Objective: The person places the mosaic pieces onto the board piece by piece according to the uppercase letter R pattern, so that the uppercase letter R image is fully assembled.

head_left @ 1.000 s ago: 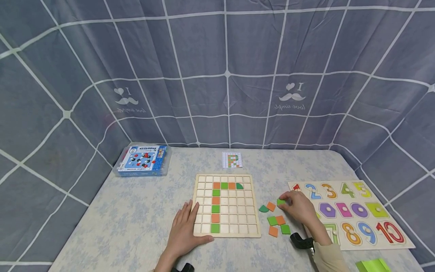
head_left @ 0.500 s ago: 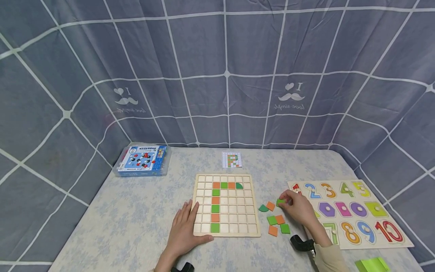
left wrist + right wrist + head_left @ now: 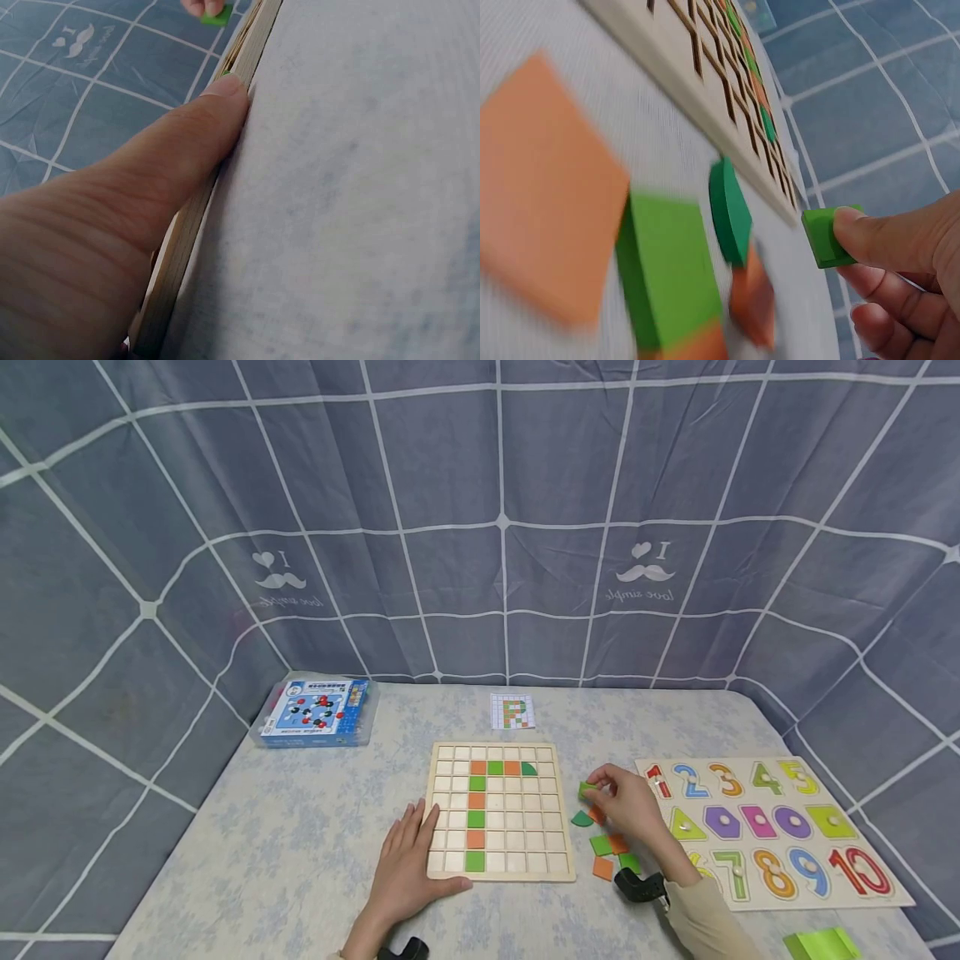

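A wooden grid board (image 3: 517,838) lies in the middle of the table, with orange and green square tiles set in one column and along a row near its top. A dark green quarter-round tile (image 3: 528,769) ends that row. My left hand (image 3: 408,867) rests on the board's lower left corner, fingers straight, thumb along the front edge. To the right of the board, my right hand (image 3: 628,802) pinches a light green square tile (image 3: 826,238) between thumb and fingers, raised off the table. Below it lie loose tiles, among them an orange square (image 3: 603,868) and a dark green quarter-round (image 3: 582,819).
A small pattern card (image 3: 512,712) lies behind the board. At the right is a number-and-shape puzzle board (image 3: 780,893), with a light green block (image 3: 823,945) in front. A blue-labelled plastic box (image 3: 315,714) stands at the back left. Grid-patterned curtains surround the table.
My right hand has lifted the light green square tile and moved left with it, away from the puzzle board toward the grid board. My left hand stays in place.
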The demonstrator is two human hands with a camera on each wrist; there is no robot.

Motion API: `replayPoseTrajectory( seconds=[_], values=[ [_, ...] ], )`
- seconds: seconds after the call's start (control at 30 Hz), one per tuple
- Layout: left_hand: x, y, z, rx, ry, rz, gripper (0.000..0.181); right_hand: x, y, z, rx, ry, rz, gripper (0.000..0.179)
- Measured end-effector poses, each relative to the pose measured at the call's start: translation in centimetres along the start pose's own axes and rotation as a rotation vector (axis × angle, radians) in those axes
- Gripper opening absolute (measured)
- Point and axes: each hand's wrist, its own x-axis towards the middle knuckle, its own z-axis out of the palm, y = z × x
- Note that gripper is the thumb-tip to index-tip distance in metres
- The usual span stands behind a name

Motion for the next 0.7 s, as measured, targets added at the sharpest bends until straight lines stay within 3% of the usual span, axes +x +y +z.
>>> replayPoseTrajectory(
  seconds=[0.27,0.47,0.7],
  values=[
    [0.0,0.0,0.0,0.004,0.007,0.003,0.116,1.4,-1.9,2.4,0.022,-0.012,-0.090,0.014],
    [-0.1,0.0,0.0,0.008,0.038,0.034,0.113,2.6,-3.0,3.8,0.039,-0.054,-0.074,0.014],
    [0.0,0.1,0.0,0.008,-0.009,-0.008,0.115,3.3,-3.5,5.0,0.039,-0.066,-0.148,0.012]
  ],
)
